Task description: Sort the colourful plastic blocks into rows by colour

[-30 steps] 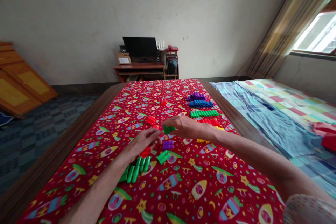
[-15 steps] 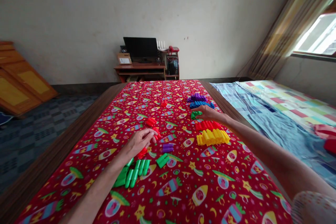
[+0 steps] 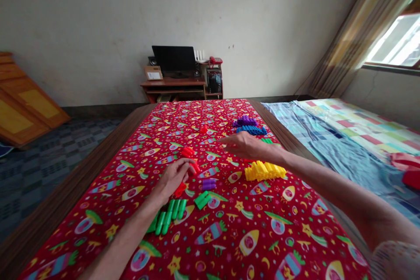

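Note:
My left hand rests on the red patterned cloth, its fingers curled round a small red block; another red block lies under the palm. My right hand hovers above the cloth with its fingers loosely stretched to the left and nothing in them. Just right of it lie sorted rows of blocks: yellow, green mostly hidden by the hand, blue and purple. Loose green blocks, a green piece and a purple piece lie near my left wrist.
More red blocks lie farther up the cloth. The table's wooden edge shows on the left. A bed with a checked sheet stands on the right. A desk with a monitor is at the far wall, and wooden panels lean on the left.
My right hand carried a green piece from the middle to the green row, let it go, and now swings back left with nothing in it. My left hand stayed by the red blocks.

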Motion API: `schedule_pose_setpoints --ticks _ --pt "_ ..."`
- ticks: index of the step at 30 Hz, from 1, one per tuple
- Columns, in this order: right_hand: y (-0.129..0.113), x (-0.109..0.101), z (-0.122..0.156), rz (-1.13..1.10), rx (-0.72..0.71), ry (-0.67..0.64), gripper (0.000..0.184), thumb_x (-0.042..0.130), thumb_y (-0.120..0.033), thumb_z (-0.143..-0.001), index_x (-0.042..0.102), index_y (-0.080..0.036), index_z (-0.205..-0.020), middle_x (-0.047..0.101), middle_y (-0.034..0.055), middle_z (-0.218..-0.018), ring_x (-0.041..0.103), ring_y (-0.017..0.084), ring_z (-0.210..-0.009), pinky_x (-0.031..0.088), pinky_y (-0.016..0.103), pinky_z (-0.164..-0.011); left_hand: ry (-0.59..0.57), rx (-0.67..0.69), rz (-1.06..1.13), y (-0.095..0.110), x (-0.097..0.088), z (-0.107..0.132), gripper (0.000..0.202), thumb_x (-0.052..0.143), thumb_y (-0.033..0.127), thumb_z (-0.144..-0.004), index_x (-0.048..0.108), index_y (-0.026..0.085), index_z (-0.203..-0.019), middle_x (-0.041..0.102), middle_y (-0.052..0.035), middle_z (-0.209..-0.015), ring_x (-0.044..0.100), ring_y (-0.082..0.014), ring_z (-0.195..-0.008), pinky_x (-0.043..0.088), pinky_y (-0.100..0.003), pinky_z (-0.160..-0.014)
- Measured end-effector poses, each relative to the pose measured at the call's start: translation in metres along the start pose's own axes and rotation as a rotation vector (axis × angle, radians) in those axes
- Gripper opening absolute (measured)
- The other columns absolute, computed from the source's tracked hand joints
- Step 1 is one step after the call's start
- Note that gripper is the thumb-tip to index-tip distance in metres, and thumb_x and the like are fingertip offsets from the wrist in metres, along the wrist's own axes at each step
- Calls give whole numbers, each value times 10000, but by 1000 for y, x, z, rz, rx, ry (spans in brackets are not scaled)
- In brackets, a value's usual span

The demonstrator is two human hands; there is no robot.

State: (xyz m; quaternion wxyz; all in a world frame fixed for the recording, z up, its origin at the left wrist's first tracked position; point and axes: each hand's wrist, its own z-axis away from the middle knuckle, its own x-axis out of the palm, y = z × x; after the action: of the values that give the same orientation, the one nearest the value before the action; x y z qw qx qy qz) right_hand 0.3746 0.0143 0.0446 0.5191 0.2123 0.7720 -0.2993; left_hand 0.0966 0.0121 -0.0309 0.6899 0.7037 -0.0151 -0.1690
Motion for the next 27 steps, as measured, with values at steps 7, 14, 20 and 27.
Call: schedule_pose_setpoints --ticks 7,14,20,27 --pt "-104 53 -30 197 -264 -190 250 508 -299 -961 594 -102 -1090 683 115 -922 598 163 -743 419 270 -593 70 -23 121 14 13 16 462 578 482 -737 562 152 -1061 629 -7 -775 555 -118 -575 418 -227 -528" --pt "-108 77 -21 249 -130 -235 248 417 -246 -993 581 -106 -1114 691 92 -862 627 190 -693 413 290 -544 -19 30 -76 1 7 6 424 534 435 -763 574 163 -1086 642 -5 -705 521 -112 -497 417 -236 -512" --pt "-99 91 -1 222 -105 -300 314 612 -453 -884 651 -167 -1008 688 110 -939 620 226 -888 462 279 -602 -69 199 -411 6 -13 0 306 492 400 -772 700 205 -880 693 -41 -705 611 -168 -611 463 -249 -565" --pt "-98 101 30 283 -89 -90 325 499 -184 -904 579 -169 -1218 653 125 -1117 581 230 -1048 494 341 -870 17 187 -429 1 -36 -9 351 508 418 -748 717 192 -918 710 -48 -738 638 -183 -637 490 -255 -593"
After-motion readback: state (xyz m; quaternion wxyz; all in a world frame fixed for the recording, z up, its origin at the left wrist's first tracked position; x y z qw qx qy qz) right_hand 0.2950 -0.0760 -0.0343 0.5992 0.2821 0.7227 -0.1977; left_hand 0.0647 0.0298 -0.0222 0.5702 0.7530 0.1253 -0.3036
